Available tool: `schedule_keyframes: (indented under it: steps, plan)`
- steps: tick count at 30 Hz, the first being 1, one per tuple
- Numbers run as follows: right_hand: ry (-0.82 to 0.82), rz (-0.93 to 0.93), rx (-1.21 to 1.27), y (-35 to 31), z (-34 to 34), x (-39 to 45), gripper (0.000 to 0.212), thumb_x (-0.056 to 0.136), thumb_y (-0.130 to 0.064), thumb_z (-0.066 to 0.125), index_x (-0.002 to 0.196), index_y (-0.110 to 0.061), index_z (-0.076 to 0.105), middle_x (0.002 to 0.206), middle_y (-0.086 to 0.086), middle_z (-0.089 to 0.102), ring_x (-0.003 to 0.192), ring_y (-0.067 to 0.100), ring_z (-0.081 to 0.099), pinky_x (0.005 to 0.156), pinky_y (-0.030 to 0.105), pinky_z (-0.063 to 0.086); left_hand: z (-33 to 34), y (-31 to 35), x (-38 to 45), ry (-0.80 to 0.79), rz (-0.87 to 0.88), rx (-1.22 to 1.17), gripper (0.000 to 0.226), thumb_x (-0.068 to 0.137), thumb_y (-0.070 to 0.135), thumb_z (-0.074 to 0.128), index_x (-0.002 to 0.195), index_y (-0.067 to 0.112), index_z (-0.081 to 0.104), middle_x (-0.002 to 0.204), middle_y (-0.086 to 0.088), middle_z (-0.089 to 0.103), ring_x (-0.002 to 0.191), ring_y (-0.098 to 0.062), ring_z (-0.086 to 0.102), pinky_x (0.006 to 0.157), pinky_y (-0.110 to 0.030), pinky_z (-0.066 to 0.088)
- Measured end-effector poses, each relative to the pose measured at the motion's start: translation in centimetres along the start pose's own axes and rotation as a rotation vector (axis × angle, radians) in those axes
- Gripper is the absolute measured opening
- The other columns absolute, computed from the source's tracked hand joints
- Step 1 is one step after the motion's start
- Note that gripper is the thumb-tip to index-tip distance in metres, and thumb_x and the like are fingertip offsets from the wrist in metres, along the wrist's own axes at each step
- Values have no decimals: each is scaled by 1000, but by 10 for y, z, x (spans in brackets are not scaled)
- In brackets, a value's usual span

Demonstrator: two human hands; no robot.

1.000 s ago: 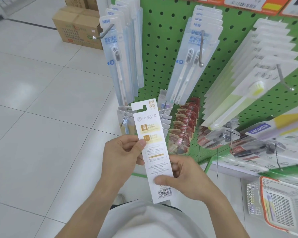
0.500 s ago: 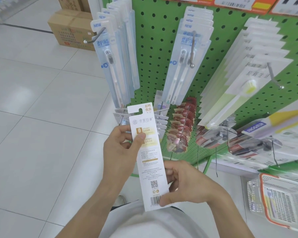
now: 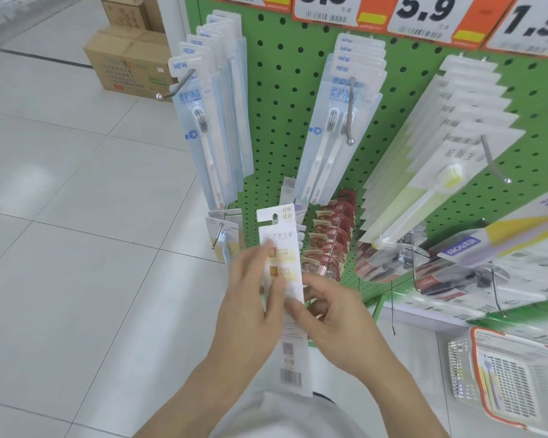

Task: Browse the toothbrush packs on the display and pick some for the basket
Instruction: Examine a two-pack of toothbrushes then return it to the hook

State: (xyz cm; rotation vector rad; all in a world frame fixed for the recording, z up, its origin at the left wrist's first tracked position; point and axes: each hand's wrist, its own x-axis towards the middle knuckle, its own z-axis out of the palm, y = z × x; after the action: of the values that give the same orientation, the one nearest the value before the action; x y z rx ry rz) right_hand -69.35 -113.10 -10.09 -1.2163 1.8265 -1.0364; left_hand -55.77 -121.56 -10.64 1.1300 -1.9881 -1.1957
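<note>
Head view: white pack (image 3: 282,279) held upright before the pegboard (image 3: 285,105), pinched by left hand (image 3: 250,298) fingers and gripped by curled right hand (image 3: 332,317) fingers; basket (image 3: 506,374) lower right.

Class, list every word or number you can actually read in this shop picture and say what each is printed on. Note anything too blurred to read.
"NEW": top of the blue toothbrush packs on the left hook, and on the middle hook's packs.
"5.9": white price tag.
"1.5": right price tag.
Chinese print and barcode on the held pack, the other packs and the cardboard box: too blurred.
</note>
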Motion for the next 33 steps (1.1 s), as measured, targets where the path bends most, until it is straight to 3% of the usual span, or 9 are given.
schedule_keyframes:
  steps: [4,6,8,10,15,18,22,26,33]
  plan:
    - [-29,-103,-285,-8,16,1,35,84,-43,52,116,-37,66,106,-21,60,91,6,63,73,25,56,1,10,-3,-94,-80,-63,63,99,56,44,155,29,35,150,20,46,135,3,46,112,-27,41]
    - [-27,-120,-297,-8,24,1,50,80,-47,52,129,-38,61,125,-21,50,111,2,55,86,27,54,0,14,-4,-32,-83,-125,37,103,39,48,139,30,53,107,28,69,98,8,64,83,-11,48]
    - [-21,-164,-268,-9,27,0,55,85,-44,60,139,-39,55,139,-21,38,132,-3,41,98,22,48,-4,13,-3,63,-78,-157,21,105,22,47,113,32,63,69,24,64,61,1,58,58,-10,40]
    - [-1,-167,-259,-8,28,-1,56,88,-44,64,143,-40,52,144,-21,33,139,-5,34,106,18,42,-9,7,0,98,-88,-202,28,105,14,49,104,35,67,69,15,67,58,-4,55,56,-13,40]
    - [170,-178,-121,-1,22,2,29,88,-34,73,117,-33,70,127,-23,51,123,5,55,90,20,51,-15,-2,3,71,-187,-470,30,98,4,58,102,28,76,90,4,79,80,-14,71,75,-29,56]
    - [302,-139,-6,3,17,5,21,90,-21,76,104,-31,64,118,-21,59,112,10,63,84,21,55,-16,-8,3,37,-295,-622,20,96,10,62,101,18,80,87,-13,78,70,-32,70,65,-50,62]
    - [253,2,291,4,18,19,40,91,-25,76,123,-32,54,124,-14,63,106,10,65,82,35,59,-10,-15,3,76,-358,-620,13,94,12,65,101,10,76,84,-12,78,72,-25,74,59,-33,59]
    - [253,32,336,6,27,28,57,91,-19,76,136,-41,48,111,-25,61,84,17,65,73,49,60,-6,-17,6,98,-369,-585,15,99,9,59,104,12,73,85,-5,78,73,-16,73,67,-35,59]
    - [257,58,170,22,36,26,59,92,-29,73,140,-45,41,116,-18,61,85,14,68,63,22,52,-3,-24,17,-7,-196,-317,34,98,19,64,125,39,61,96,16,74,82,-10,71,73,-20,54]
